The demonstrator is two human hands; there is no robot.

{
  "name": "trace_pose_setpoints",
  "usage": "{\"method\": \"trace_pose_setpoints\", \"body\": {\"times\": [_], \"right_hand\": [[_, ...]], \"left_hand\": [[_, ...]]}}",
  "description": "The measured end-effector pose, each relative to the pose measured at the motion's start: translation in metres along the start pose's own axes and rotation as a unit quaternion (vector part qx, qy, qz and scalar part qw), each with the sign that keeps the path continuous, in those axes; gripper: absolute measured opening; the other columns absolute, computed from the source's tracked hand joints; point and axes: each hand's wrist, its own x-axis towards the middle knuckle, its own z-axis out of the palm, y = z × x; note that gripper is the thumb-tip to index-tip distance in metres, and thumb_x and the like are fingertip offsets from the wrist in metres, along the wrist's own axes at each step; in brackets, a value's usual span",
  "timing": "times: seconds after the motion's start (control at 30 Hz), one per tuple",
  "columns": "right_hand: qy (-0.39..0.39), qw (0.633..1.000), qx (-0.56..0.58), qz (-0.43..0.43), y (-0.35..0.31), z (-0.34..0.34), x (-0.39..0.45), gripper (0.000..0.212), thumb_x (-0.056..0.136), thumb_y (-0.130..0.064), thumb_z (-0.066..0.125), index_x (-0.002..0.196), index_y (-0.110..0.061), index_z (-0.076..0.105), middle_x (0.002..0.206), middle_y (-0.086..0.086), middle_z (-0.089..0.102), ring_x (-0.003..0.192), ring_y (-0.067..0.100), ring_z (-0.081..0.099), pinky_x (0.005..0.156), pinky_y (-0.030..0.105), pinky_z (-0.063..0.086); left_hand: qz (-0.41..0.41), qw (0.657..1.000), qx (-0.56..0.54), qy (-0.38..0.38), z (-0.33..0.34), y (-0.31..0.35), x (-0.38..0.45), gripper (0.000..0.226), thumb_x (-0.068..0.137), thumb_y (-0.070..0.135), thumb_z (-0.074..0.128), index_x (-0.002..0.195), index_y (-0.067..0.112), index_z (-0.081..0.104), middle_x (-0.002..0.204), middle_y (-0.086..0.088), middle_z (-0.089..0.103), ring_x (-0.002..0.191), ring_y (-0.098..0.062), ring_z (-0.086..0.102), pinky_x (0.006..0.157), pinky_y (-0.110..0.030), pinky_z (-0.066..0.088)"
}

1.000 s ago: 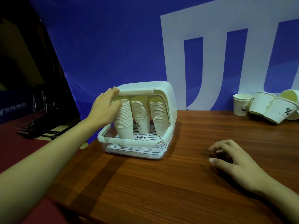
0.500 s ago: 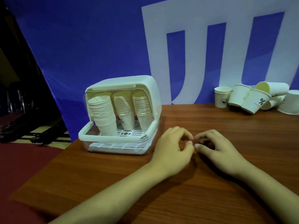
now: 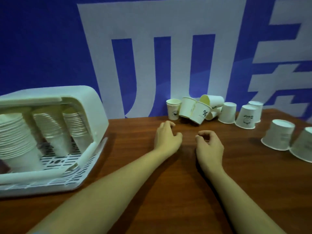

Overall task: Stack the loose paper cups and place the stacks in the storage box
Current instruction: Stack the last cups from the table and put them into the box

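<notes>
resting side by side on the wooden table [image 3: 168, 191], the left hand [image 3: 166, 137] and right hand [image 3: 209, 146] lie just right of the storage box [image 3: 94, 105], each with fingers loosely curled and nothing held; the two hands are near each other but not touching. the table has a dark reddish-brown grain with a smooth sheen.

the storage box is smooth white plastic with rounded corners, its curved lid rolled back so the front stands open, and a slotted white rack [image 3: 70, 164] forms its floor. inside it stand three cup stacks [image 3: 50, 122] of cream paper, their rolled rims making tight ridged bands; the stacks lean slightly.

far right of the box, against the blue backdrop [image 3: 42, 39] with large pale block shapes, a jumble of loose paper cups [image 3: 199, 112] sits at the table's back edge: one upright, some tilted against each other, one on its side showing a yellowish inside, one printed with a percent mark. further right of the box, more tapered cups stand upside down, flat bases up: a farther group [image 3: 246, 116] and a nearer pair [image 3: 280, 137].
</notes>
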Motion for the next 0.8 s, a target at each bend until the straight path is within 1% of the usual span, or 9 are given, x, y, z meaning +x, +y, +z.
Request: {"method": "trace_pose_setpoints", "body": {"times": [0.13,0.2,0.27,0.37,0.43,0.53,0.67,0.73,0.8], "right_hand": [[0.018,0.999,0.031,0.011,0.007,0.002,0.005,0.009,0.099,-0.018,0.060,0.099,-0.027,0.064,0.101,-0.002,0.067,0.078,0.008,0.063,0.063,0.025,0.049],[0.021,0.999,0.028,0.003,0.011,0.003,0.008,0.009,0.098,-0.019,0.061,0.098,-0.028,0.063,0.103,-0.003,0.066,0.082,0.006,0.063,0.071,0.030,0.053],[0.016,1.000,0.027,0.003,0.013,0.005,0.010,0.009,0.098,-0.020,0.060,0.099,-0.029,0.063,0.103,-0.007,0.064,0.083,0.004,0.062,0.071,0.028,0.051],[0.014,1.000,0.021,-0.001,0.014,0.006,0.013,0.010,0.097,-0.020,0.059,0.098,-0.030,0.062,0.103,-0.008,0.064,0.084,0.004,0.062,0.075,0.030,0.053],[0.016,1.000,0.019,-0.003,0.013,0.006,0.012,0.011,0.096,-0.020,0.059,0.098,-0.030,0.062,0.104,-0.009,0.064,0.085,0.004,0.062,0.077,0.032,0.054],[0.019,1.000,0.023,0.001,0.010,0.006,0.012,0.012,0.095,-0.019,0.060,0.099,-0.030,0.062,0.104,-0.009,0.065,0.085,0.005,0.062,0.077,0.031,0.054],[0.002,1.000,0.028,-0.002,0.005,0.002,0.008,0.015,0.093,-0.019,0.066,0.106,-0.027,0.063,0.109,-0.008,0.064,0.087,0.002,0.061,0.069,0.017,0.045],[0.004,0.999,0.038,-0.014,0.004,0.000,0.006,0.016,0.092,-0.020,0.068,0.106,-0.025,0.063,0.110,-0.006,0.064,0.089,0.002,0.061,0.069,0.016,0.044],[0.007,0.999,0.038,-0.023,0.003,-0.001,0.004,0.015,0.092,-0.021,0.068,0.106,-0.023,0.063,0.110,-0.004,0.065,0.089,0.003,0.061,0.071,0.018,0.045]], "left_hand": [[0.042,0.993,0.097,0.047,0.019,0.004,0.069,0.052,0.096,0.018,0.064,0.145,0.016,0.047,0.149,-0.005,0.047,0.141,-0.026,0.042,0.115,-0.040,0.040],[0.087,0.984,0.145,0.052,0.027,0.002,0.102,0.060,0.098,0.013,0.062,0.154,0.017,0.039,0.161,-0.004,0.039,0.153,-0.027,0.028,0.123,-0.043,0.031],[0.111,0.973,0.201,0.031,0.031,-0.001,0.128,0.064,0.099,0.011,0.061,0.157,0.018,0.036,0.166,-0.003,0.033,0.159,-0.028,0.015,0.128,-0.046,0.020],[0.110,0.956,0.267,0.054,0.028,-0.006,0.140,0.035,0.098,0.012,0.062,0.133,0.013,0.060,0.142,-0.007,0.058,0.142,-0.030,0.040,0.121,-0.042,0.027],[0.097,0.957,0.253,0.106,0.019,-0.009,0.132,0.017,0.099,0.012,0.059,0.114,0.013,0.067,0.124,-0.005,0.065,0.125,-0.027,0.050,0.111,-0.041,0.031],[0.088,0.963,0.192,0.166,-0.001,-0.007,0.096,0.018,0.102,0.017,0.054,0.114,0.015,0.067,0.118,-0.002,0.065,0.122,-0.026,0.048,0.104,-0.041,0.030],[0.170,0.974,0.092,0.120,-0.031,0.003,0.012,0.033,0.102,0.017,0.054,0.131,0.021,0.070,0.106,0.005,0.060,0.107,-0.011,0.038,0.090,-0.028,0.020],[0.213,0.970,0.053,0.101,-0.043,0.001,-0.033,0.034,0.099,0.021,0.055,0.126,0.019,0.074,0.100,0.010,0.059,0.102,-0.005,0.037,0.087,-0.025,0.023],[0.238,0.968,0.023,0.081,-0.050,-0.004,-0.067,0.032,0.094,0.021,0.057,0.118,0.017,0.078,0.098,0.013,0.060,0.104,-0.004,0.040,0.090,-0.013,0.029]]}}
